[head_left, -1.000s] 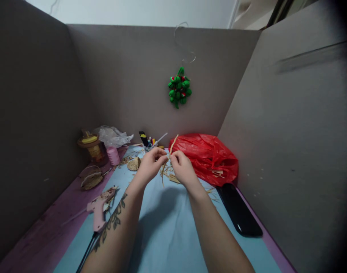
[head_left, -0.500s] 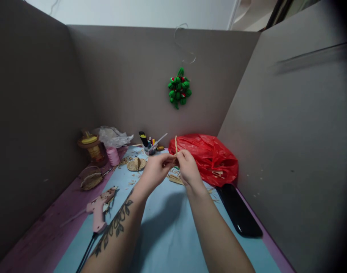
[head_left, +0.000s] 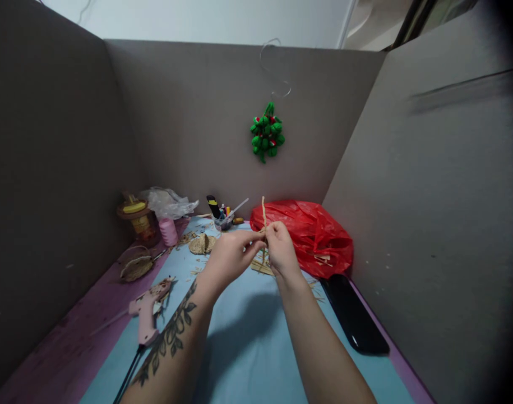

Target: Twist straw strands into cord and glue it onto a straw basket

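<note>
A thin straw-coloured strand (head_left: pixel 263 209) stands upright above my fingertips, and a bit of it shows below them. My right hand (head_left: pixel 281 247) is closed, pinching the strand between thumb and curled fingers. From the left, my left hand (head_left: pixel 229 255) meets it, thumb and forefinger closed on the same strand; the exact grip point is partly hidden by the fingers. Both hands are held above the blue table covering (head_left: pixel 248 342). Under them lies a small bundle of flat straw strips (head_left: pixel 262 267). Left of my left hand rests a round woven straw piece (head_left: pixel 200 244).
A pink glue gun (head_left: pixel 147 320) with its cord lies at left, near a small woven basket (head_left: pixel 137 269). Behind stand a pink thread spool (head_left: pixel 168 232), a jar (head_left: pixel 142 227) and a cup of pens (head_left: pixel 223 223). At right are a red plastic bag (head_left: pixel 310 235) and a black tray-like object (head_left: pixel 357 320).
The strand sticks up more clearly above my fingers. My left fingers have straightened and shifted slightly along it, while my right hand keeps its pinch. The whole view has shifted slightly.
</note>
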Demonstrator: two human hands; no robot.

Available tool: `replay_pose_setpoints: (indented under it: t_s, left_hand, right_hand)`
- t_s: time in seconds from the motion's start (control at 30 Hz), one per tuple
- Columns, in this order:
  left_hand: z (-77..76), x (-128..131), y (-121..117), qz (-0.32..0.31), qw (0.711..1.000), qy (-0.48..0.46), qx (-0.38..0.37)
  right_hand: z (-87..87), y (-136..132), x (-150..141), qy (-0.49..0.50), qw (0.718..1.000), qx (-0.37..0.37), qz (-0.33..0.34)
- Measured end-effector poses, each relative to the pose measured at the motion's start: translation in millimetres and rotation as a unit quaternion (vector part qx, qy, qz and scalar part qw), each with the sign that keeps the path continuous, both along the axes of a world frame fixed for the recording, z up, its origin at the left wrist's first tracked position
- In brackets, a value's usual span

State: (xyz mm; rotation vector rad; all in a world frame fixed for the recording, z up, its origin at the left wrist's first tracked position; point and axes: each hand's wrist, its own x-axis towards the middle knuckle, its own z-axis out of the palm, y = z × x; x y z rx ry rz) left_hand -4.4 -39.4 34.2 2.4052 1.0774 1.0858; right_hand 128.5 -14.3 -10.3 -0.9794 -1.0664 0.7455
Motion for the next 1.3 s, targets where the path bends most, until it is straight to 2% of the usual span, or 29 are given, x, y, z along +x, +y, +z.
replay_pose_setpoints:
  t_s: [0.07,0.13,0.3,0.57,0.77,0.9,1.13,1.3]
  left_hand:
    - [0.2,0,1,0.056,0.997,-0.061,0.002]
    - [-3.4,1,6,0.086,0.992,-0.093,-0.012]
    - [-13.6,2,17,0.048,0.993,-0.093,-0.057]
    - [-8.3,1,14,0.076,0.992,-0.082,-0.061]
    - [-9.4,0,18,0.057,0.991,-0.084,-0.088]
    - [-13.5,2,21,0.043,0.987,-0.114,-0.106]
    - [-18.2,4,25,0.023,0.964,-0.209,-0.164]
    - [-19.4,5,28,0.039,0.945,-0.246,-0.21]
  right_hand:
    - [1.0,-3,-1,-0.046,0.999,0.012,0.022]
    - [3.5,-6,-2,-0.086,0.995,0.021,0.044]
    - [9.7,-13,-6,-0.178,0.983,0.03,0.039]
    - [15.0,-19,-7,-0.239,0.971,0.012,-0.006]
    - [16.0,-21,-9,-0.281,0.959,-0.001,-0.042]
    - [14.9,-20,-10,-0.276,0.959,0.001,-0.057]
    - [14.5,-19,-6,-0.192,0.979,0.038,-0.048]
    - [10.9,-23,-8,-0.165,0.975,0.089,-0.122]
